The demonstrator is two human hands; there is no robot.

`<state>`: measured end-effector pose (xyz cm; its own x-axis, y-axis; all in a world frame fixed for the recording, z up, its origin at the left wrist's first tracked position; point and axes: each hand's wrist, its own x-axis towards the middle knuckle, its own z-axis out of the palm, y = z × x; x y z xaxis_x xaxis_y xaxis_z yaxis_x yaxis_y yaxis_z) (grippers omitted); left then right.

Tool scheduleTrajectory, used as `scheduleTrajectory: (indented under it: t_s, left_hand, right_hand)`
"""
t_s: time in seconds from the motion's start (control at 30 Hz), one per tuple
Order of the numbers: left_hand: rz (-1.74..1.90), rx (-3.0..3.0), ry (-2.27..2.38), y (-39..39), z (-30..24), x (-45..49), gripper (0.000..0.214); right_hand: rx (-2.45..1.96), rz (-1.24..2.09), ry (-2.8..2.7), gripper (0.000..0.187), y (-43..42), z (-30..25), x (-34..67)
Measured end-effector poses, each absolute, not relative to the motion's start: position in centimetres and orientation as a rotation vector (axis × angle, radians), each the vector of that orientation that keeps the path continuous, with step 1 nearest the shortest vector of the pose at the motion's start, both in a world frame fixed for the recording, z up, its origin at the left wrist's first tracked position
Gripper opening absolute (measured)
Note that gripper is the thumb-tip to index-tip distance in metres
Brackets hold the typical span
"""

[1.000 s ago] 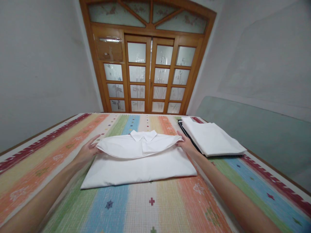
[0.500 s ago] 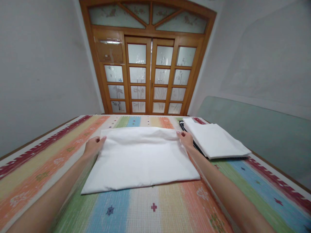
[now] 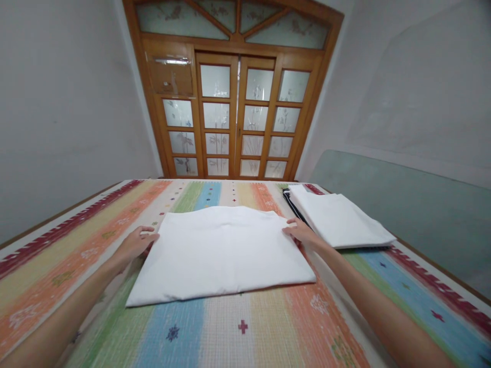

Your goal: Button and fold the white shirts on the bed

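Observation:
A folded white cloth [image 3: 226, 250] lies flat on the striped tablecloth in front of me, its near edge wider than its far edge. My left hand [image 3: 138, 241] is at the cloth's upper left side, fingers apart, with the thumb tip by the edge. At the opposite side, my right hand [image 3: 301, 232] has its thumb and fingers apart, fingertips at the upper right edge. Neither hand grips the fabric. Beyond the right hand rests a stack of folded white cloth [image 3: 341, 220], with dark fabric [image 3: 293, 204] showing along its left side.
A striped tablecloth [image 3: 241, 347] in several colours covers the surface. A pale green panel [image 3: 406, 204] stands along the right side. Wooden doors with glass panes [image 3: 238, 117] are at the far end, between grey walls [image 3: 69, 102].
Both hands have let go of the cloth's far corners and moved slightly toward me, fingers opening. The cloth's far edge has come down a little nearer and now curves.

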<state>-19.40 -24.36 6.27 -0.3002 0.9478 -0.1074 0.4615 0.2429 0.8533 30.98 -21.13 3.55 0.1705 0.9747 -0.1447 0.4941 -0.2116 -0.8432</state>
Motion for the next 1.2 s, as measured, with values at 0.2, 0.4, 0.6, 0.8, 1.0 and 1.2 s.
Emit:
scheduleTrajectory:
  t_s: [0.2, 0.4, 0.6, 0.8, 1.0, 1.2]
  left_hand:
    - [0.964, 1.205, 1.620, -27.8, 5.9, -19.4, 0.090]
    - [1.096, 1.260, 1.660, -29.2, 5.6, -19.5, 0.091]
    - [0.906, 1.253, 1.721, -30.8, 5.3, -19.7, 0.096]
    - [0.914, 1.274, 1.688, -32.0, 4.5, -20.3, 0.099]
    - [0.840, 1.520, 1.838, -33.0, 3.1, -21.2, 0.081]
    - [0.729, 1.709, 1.904, -34.6, 3.1, -19.9, 0.077]
  right_hand:
    - [-1.565, 1.046, -1.448, 0.062, -25.3, 3.7, 31.7]
    - [-1.438, 1.020, -1.326, 0.066, -28.3, 4.8, 32.0]
    - [-1.575, 1.150, -1.387, 0.075, -30.8, 4.2, 32.4]
    - [-1.488, 1.083, -1.502, 0.064, -32.0, 2.2, 33.1]
    - [-1.587, 0.905, -1.585, 0.061, -32.3, 1.3, 33.3]
    - [-1.565, 0.621, -1.824, 0.035, -33.5, 0.9, 33.2]
